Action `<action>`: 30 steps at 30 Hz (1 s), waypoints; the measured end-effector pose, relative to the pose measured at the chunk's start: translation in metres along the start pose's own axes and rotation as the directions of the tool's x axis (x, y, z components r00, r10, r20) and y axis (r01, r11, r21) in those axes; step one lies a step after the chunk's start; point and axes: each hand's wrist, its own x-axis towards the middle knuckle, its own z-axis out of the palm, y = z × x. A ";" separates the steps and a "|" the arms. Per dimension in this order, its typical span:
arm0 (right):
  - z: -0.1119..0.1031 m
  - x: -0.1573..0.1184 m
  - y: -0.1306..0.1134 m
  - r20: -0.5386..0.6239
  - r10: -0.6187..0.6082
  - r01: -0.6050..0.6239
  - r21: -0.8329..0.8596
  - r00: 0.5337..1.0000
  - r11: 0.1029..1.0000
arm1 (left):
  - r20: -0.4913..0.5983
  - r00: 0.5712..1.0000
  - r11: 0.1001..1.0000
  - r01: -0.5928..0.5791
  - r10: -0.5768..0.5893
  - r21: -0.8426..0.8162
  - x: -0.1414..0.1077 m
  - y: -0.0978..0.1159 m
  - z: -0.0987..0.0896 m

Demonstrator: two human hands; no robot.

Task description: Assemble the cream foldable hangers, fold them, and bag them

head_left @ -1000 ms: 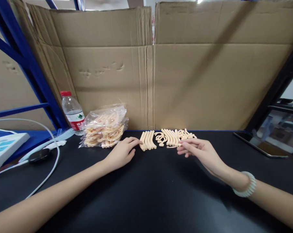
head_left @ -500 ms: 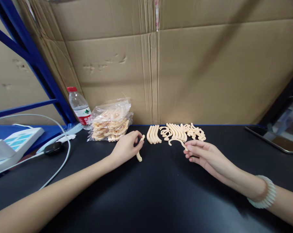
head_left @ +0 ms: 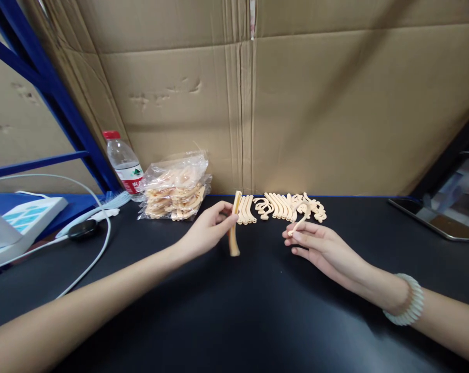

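Mid-frame, the left hand (head_left: pixel 209 228) pinches a curved bar (head_left: pixel 233 243), the right hand (head_left: pixel 316 242) a hook (head_left: pixel 301 223), likely light, stiff, best held by the shaft

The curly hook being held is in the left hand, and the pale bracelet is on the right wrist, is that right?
Not quite: the curly hook is in the right hand, as the head view shows. The pale bracelet is on the right wrist, as you said.

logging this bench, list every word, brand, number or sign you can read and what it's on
"农", probably: bottle, red band; other lettering too blurred to read.
Green sign, no readable words: same bottle.
Bags, cardboard: none readable.
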 end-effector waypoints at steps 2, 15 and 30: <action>0.004 -0.001 0.000 0.021 0.010 -0.010 -0.014 1.000 1.000 | -0.011 0.999 0.954 0.030 -0.035 -0.298 -0.008 0.007 0.017; 0.006 -0.004 0.001 0.210 0.096 -0.097 -0.006 0.973 0.995 | -0.145 0.976 0.937 -0.201 0.165 -0.287 -0.039 0.005 0.048; 0.004 -0.004 0.004 0.259 0.075 -0.076 -0.004 0.963 0.997 | -0.178 0.927 0.926 -0.355 0.330 -0.131 -0.046 -0.001 0.053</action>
